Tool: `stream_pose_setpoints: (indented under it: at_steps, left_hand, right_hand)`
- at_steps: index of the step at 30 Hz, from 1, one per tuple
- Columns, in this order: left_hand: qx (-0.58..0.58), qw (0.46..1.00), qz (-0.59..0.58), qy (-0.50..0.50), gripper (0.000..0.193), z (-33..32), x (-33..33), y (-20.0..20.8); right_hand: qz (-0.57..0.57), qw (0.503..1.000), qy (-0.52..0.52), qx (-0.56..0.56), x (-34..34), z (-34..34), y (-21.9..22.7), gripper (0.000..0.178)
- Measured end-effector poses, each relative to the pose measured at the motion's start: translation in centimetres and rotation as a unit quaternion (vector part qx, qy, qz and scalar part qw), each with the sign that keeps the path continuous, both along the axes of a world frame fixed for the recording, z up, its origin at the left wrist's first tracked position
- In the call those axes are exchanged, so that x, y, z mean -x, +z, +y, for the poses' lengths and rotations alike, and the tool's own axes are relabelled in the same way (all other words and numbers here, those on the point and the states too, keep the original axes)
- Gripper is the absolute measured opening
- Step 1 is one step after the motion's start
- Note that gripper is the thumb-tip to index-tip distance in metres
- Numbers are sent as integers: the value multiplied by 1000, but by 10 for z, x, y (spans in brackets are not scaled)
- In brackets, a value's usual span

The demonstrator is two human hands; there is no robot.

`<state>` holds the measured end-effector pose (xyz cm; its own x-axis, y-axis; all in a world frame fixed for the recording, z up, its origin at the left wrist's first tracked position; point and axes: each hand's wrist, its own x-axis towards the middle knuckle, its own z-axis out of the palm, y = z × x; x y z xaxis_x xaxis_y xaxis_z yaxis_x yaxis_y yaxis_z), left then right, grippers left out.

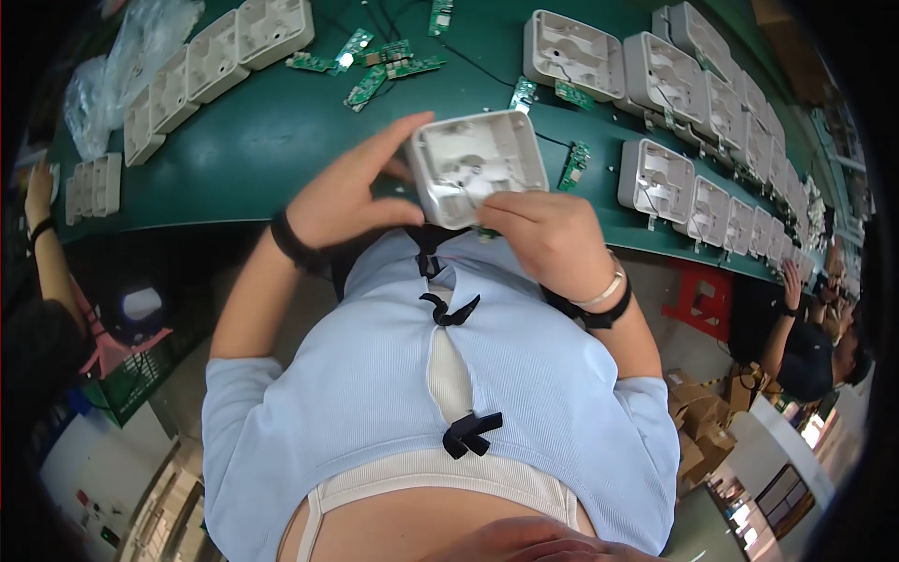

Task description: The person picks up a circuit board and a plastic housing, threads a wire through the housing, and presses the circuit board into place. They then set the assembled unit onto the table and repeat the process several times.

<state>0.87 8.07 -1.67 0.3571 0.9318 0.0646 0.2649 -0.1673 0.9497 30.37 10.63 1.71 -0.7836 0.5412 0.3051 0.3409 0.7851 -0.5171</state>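
A white square plastic housing (479, 155) with a hollow inside is held over the table's near edge, its open side toward me. My right hand (552, 242) grips its near right corner, fingers closed at the rim. A bit of green circuit board (485, 232) shows just below those fingertips; whether they touch it I cannot tell. At the housing's left side is my left hand (342, 199), thumb and fingers spread apart. Its fingertips are close to the left wall, with no clear grip on it.
Loose green circuit boards (389, 64) with black wires lie on the green table (253, 150). White housings stand in rows at the left (213, 56) and right (655, 178). Clear plastic bags (140, 56) lie far left. Other people's hands show at the left (39, 192) and right (792, 286).
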Motion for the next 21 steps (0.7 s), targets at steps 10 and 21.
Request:
stream_pose_setpoints:
  at_steps: [10,21]
  left_hand:
    - [-406,833,347,-143,39,93,-76,-25]
    - [-354,742,561,-91,14,81,-19,-12]
  right_hand:
    - [-87,978,-188,-12,-78,-35,22,28]
    - [-111,977,-177,-49,-76,-12,4,27]
